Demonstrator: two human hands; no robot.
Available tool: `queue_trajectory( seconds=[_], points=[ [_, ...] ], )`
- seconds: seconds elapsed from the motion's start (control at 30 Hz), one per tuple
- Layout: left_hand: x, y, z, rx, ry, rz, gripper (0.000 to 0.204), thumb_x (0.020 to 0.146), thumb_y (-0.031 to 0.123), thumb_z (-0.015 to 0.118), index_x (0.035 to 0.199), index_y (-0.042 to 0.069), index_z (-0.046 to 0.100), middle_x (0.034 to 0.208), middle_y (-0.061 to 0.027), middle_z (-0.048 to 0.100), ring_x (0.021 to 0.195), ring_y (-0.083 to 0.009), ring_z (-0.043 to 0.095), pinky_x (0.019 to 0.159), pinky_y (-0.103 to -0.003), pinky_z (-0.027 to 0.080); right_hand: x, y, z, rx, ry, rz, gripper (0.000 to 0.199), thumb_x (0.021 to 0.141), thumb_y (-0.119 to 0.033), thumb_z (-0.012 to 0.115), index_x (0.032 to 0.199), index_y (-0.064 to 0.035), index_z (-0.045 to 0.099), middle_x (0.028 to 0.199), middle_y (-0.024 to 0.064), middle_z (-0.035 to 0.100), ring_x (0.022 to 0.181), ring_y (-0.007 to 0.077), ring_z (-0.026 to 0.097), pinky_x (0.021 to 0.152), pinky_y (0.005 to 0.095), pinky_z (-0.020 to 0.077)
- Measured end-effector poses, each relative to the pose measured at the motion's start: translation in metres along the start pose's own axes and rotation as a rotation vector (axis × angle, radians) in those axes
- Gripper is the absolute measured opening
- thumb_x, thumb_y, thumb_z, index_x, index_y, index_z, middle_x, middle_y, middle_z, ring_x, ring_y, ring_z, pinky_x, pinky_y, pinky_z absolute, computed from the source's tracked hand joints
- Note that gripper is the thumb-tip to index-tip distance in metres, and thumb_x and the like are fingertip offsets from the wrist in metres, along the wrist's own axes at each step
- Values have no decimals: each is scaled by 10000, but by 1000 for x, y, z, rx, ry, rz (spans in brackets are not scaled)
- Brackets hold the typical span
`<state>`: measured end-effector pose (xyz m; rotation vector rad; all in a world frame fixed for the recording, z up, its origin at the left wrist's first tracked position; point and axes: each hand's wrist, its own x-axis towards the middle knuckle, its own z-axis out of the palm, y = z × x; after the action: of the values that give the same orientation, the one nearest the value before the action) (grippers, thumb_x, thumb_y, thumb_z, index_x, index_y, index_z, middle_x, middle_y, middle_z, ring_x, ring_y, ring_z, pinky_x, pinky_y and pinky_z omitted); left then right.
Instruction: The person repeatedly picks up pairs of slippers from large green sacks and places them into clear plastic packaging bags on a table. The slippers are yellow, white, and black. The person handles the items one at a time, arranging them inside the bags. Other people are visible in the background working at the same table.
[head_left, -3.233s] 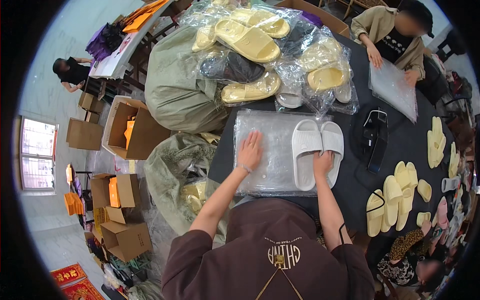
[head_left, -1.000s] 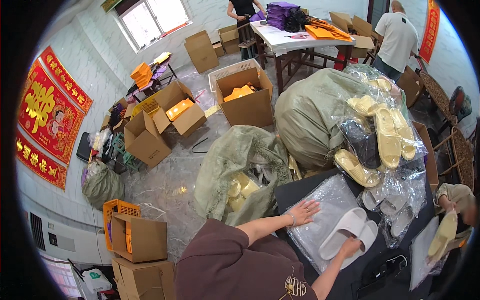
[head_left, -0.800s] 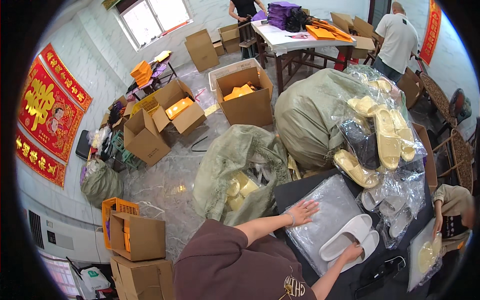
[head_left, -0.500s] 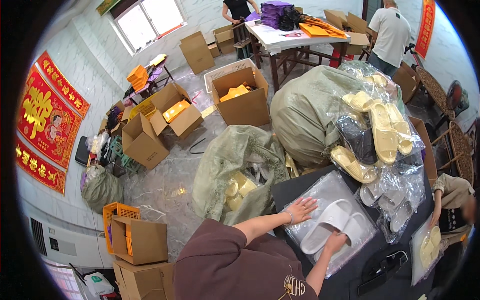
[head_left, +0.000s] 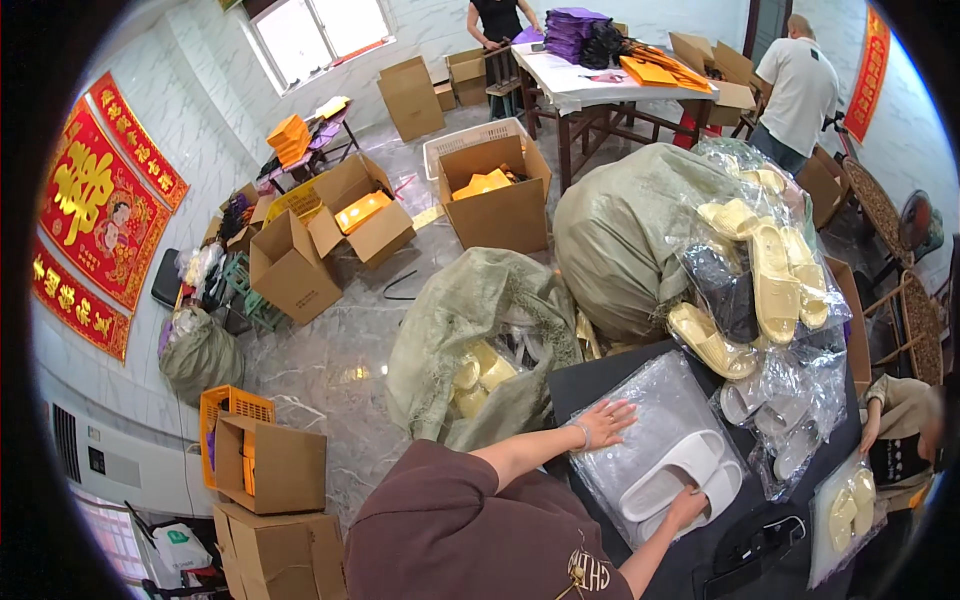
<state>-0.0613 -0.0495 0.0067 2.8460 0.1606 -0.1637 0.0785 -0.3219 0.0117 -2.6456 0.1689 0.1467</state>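
My left hand (head_left: 605, 424) lies flat, fingers stretched out, on a stack of clear plastic bags (head_left: 655, 394) at the table's near left. On the lower right of that stack rests a pair of white slippers (head_left: 665, 478), overlapping one another. My right hand (head_left: 686, 508) grips them from the near side, its fingers curled at the right slipper. Part of the grip is hidden. Right of the stack, bagged grey slippers (head_left: 778, 412) lie beside bagged cream-yellow slippers (head_left: 774, 280).
A black table (head_left: 590, 385) carries the bags, with a dark bag (head_left: 755, 550) near its edge. Large woven sacks (head_left: 630, 220) stand behind. Another person's hand (head_left: 872, 430) is above bagged yellow slippers (head_left: 850, 512) at the right. Open cardboard boxes (head_left: 495, 218) stand on the floor.
The white slippers have shifted nearer and to the right across the bags, together with my right hand. My left hand stays flat on the bags. The view has shifted slightly.
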Motion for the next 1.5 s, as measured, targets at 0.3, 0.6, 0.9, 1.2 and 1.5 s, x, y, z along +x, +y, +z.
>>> queue_trajectory(
  seconds=[0.3, 0.6, 0.9, 1.2, 1.5],
  points=[
    [-1, -2, 5, 3, 34, -5, 604, 952, 437, 333, 1472, 182, 158, 1547, -41, 69, 1425, -222, 44, 1132, -442, 89, 12, 31, -35, -41, 175, 76, 417, 844, -282, 556, 929, 123, 607, 959, 315, 594, 892, 455, 578, 769, 515, 452],
    [6, -1, -2, 35, -85, -12, 633, 941, 444, 344, 1476, 173, 141, 1543, -62, 110, 1417, -252, 102, 1111, -473, 135, -35, -51, -43, 479, 219, -435, 284, 802, -165, 584, 847, 114, 612, 849, 284, 630, 784, 420, 605, 710, 470, 454],
    [5, 2, -5, 25, -33, -20, 586, 950, 399, 334, 1467, 169, 182, 1542, -64, 98, 1424, -247, 54, 1132, -464, 93, -62, -63, 22, -97, -149, -161, 373, 757, -283, 623, 951, 37, 620, 1041, 261, 584, 944, 423, 572, 823, 495, 461],
    [8, 1, 5, 78, 63, 8, 595, 928, 395, 394, 1457, 188, 217, 1538, -42, 120, 1415, -240, 103, 1127, -448, 114, -117, 0, -37, 434, -263, -293, 369, 860, -158, 595, 1179, 19, 538, 1200, 180, 523, 1033, 298, 550, 833, 341, 469],
    [9, 8, 1, 87, -9, -27, 610, 914, 345, 409, 1461, 152, 219, 1539, -63, 129, 1419, -246, 100, 1127, -460, 102, -216, 207, -155, -178, -336, 145, 309, 877, -285, 525, 878, -2, 648, 835, 196, 642, 793, 368, 620, 702, 417, 487]
  ],
)
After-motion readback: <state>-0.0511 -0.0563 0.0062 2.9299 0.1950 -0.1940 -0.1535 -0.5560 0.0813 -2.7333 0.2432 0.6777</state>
